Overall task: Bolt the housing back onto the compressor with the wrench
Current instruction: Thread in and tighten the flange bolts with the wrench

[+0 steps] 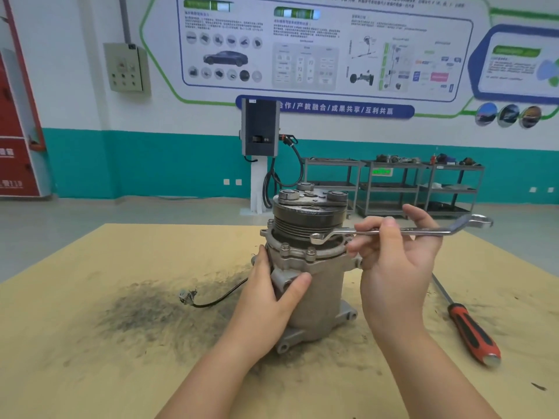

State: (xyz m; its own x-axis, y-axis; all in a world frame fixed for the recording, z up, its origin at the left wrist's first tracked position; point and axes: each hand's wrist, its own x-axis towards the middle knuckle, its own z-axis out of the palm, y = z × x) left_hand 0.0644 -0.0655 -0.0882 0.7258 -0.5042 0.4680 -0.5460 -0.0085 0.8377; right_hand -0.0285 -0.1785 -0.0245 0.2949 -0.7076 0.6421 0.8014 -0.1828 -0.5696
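A grey metal compressor stands upright on the table, its black pulley on top. The housing flange below the pulley carries two bolts facing me. My left hand grips the compressor body from the left, thumb across its front. My right hand pinches the shaft of a silver ring wrench and holds it level. The wrench's near ring hovers just above the right front bolt, apart from it.
A red-and-black screwdriver lies on the table to the right. A black cable with a plug trails left from the compressor. The tan tabletop is smeared with dark grime. Shelving carts and a charging post stand far behind.
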